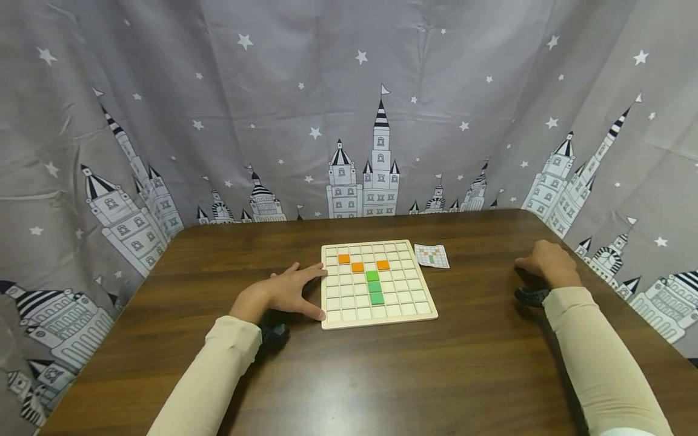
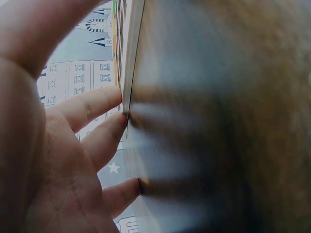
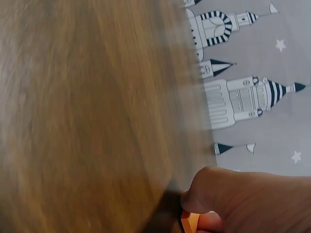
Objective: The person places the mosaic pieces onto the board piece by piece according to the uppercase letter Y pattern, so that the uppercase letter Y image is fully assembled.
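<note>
A pale wooden grid board (image 1: 349,303) lies on the table. It bears three orange tiles (image 1: 357,267), one light green tile (image 1: 372,275) and two darker green tiles (image 1: 377,298) below that one. My left hand (image 1: 286,292) is spread at the board's left side, thumb by the near corner and fingertips at the edge. In the left wrist view, the left fingers (image 2: 104,141) reach the board's rim (image 2: 132,53). Far to the right of the board, my right hand (image 1: 548,263) pinches an orange tile (image 3: 190,221), which the right wrist view shows between thumb and finger.
Just right of the board's far corner lies a small white card (image 1: 432,255) printed with a coloured grid pattern. The dark wooden table (image 1: 349,381) ends at a grey curtain (image 1: 305,121) with castles and stars. Each wrist wears a black band (image 1: 531,297).
</note>
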`<state>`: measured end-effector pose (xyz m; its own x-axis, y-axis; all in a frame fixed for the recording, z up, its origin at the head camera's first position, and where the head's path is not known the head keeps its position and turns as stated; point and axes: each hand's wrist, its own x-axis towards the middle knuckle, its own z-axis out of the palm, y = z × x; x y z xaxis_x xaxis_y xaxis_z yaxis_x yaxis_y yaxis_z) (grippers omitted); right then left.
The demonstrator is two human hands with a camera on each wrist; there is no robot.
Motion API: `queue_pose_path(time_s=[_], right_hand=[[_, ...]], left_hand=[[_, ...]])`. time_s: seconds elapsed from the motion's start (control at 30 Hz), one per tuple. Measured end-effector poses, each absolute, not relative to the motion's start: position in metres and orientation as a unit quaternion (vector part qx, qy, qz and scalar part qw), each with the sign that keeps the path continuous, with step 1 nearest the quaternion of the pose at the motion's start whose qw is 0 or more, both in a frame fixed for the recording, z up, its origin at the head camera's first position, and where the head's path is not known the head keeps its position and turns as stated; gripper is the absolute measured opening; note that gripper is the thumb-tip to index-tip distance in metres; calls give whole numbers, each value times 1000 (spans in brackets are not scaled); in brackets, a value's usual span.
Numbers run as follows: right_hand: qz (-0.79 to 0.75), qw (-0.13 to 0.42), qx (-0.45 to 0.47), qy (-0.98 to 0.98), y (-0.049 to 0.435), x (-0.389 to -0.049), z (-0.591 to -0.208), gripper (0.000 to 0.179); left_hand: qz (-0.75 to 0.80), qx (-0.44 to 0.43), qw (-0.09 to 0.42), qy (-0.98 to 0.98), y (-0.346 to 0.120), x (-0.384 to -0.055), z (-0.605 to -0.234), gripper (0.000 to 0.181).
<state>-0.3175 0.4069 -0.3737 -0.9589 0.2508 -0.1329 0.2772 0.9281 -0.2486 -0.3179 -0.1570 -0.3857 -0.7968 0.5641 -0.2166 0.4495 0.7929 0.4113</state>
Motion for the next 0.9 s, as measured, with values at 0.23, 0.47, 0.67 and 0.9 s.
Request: queue_pose_path(time_s=[0.23, 0.47, 0.67, 0.9], right_hand=[[-136, 22, 76, 988, 387, -328, -372, 40], [-131, -38, 0, 991, 346, -348, -370, 35], [-129, -65, -105, 984, 290, -365, -368, 32], [-127, -56, -253, 957, 223, -375, -371, 19]], left_hand=[[171, 274, 163, 932, -156, -316, -385, 103], [173, 269, 169, 932, -156, -316, -384, 103], [174, 267, 171, 932, -156, -315, -382, 103], [170, 269, 167, 933, -156, -315, -383, 103]])
